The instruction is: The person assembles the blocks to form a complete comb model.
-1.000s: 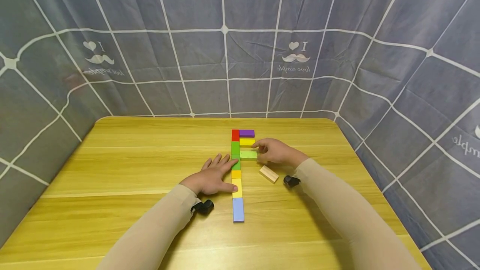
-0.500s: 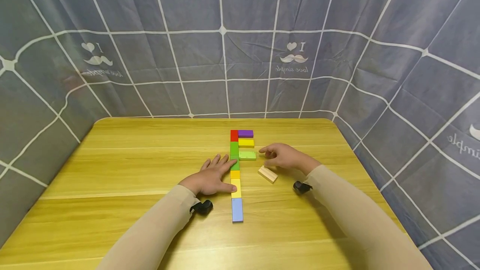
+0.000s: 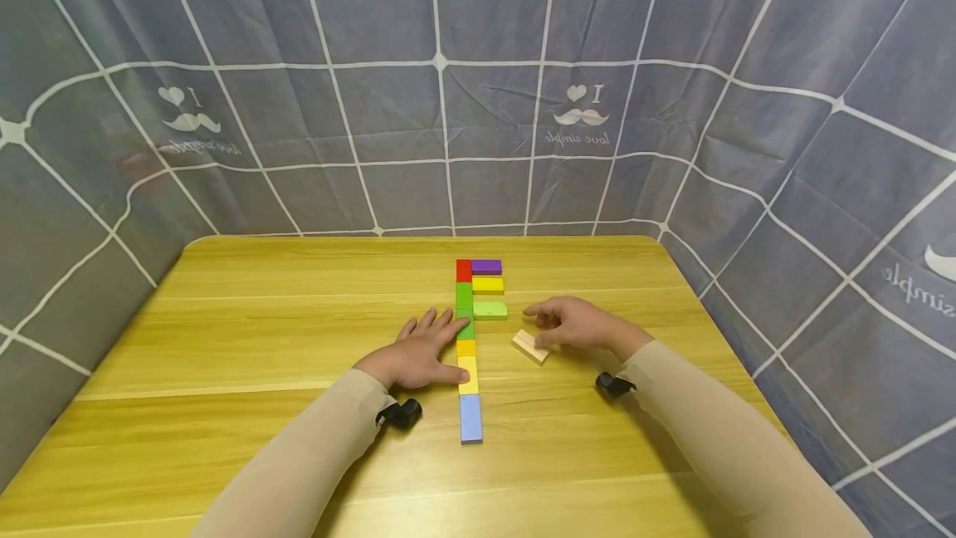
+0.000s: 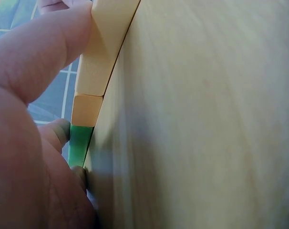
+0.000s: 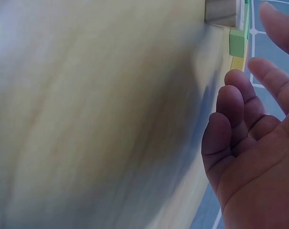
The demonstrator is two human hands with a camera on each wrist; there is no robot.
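Observation:
A straight row of coloured blocks runs up the table: a blue block (image 3: pixel 470 419), a pale yellow block (image 3: pixel 469 388), an orange block (image 3: pixel 466 348), two green blocks (image 3: pixel 465 295) and a red block (image 3: pixel 464 271). My left hand (image 3: pixel 413 359) lies spread beside it, thumb on the pale yellow block and index fingertip on the nearer green one. To the row's right lie a purple block (image 3: pixel 487 267), a yellow block (image 3: pixel 488 285) and a light green block (image 3: pixel 490 311). My right hand (image 3: pixel 581 325) hovers by a plain wooden block (image 3: pixel 527 347), fingers loosely bent, holding nothing.
The wooden table (image 3: pixel 261 339) reaches back to a grey curtain (image 3: pixel 388 114) with white lines, which also hangs at both sides. Each wrist carries a small black camera (image 3: pixel 402 413).
My right hand has drawn back from the light green and yellow blocks, moving right and nearer to me, to the plain wooden block. The left hand stays on the row.

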